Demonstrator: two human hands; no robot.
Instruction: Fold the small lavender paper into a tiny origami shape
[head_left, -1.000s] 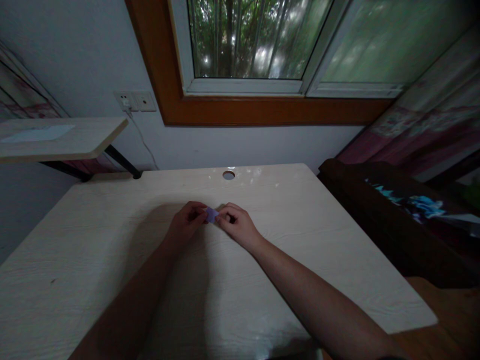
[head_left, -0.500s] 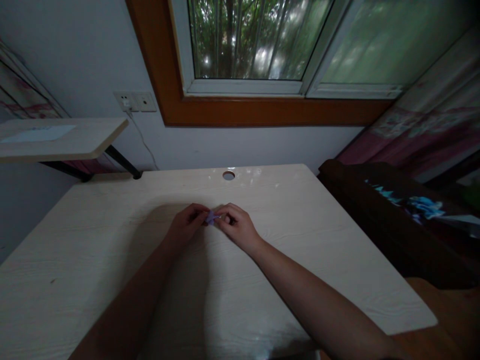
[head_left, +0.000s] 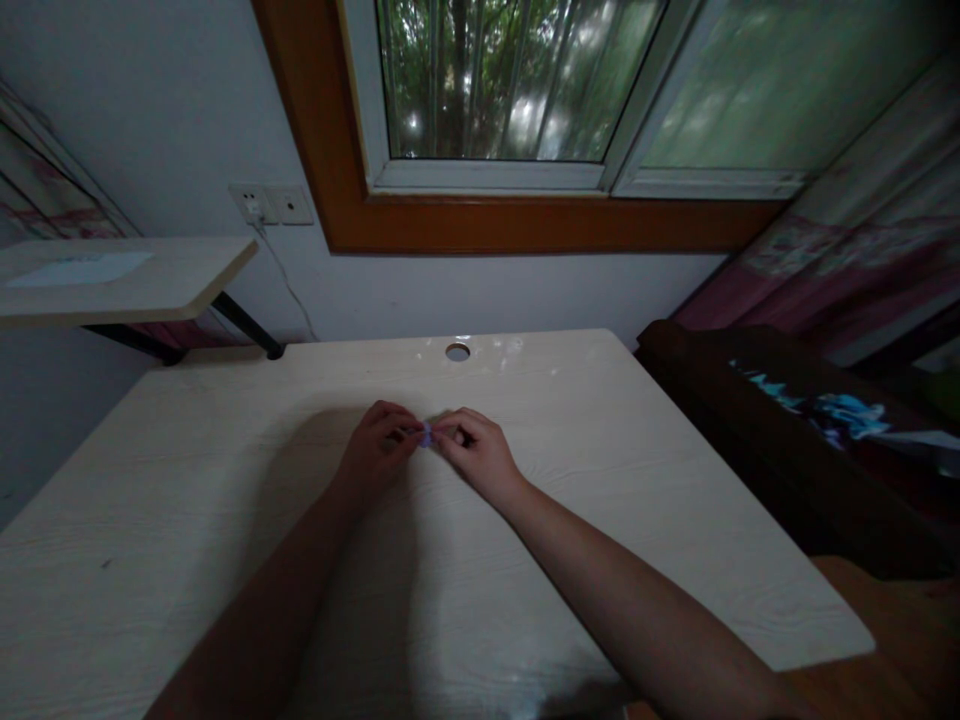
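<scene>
A small purple piece [head_left: 426,434], too small and dim to name, is pinched between my two hands over the middle of the pale wooden desk [head_left: 600,440]. My left hand [head_left: 376,445] grips its left side with thumb and fingertips. On the other side, my right hand [head_left: 478,448] holds it between thumb and forefinger. The fingertips of both hands nearly meet and cover much of the piece, so its full shape is hidden.
At the back left a raised shelf [head_left: 187,285] stands on black legs, a paper [head_left: 82,268] on it. A round cable hole [head_left: 457,352] lies near the desk's back edge. A white cord [head_left: 289,285] hangs from the wall socket [head_left: 255,204]. Dark furniture [head_left: 750,420] stands at the right.
My left fingers have shifted slightly right and now cover more of the purple piece, which shows narrower than before. My right hand has barely moved.
</scene>
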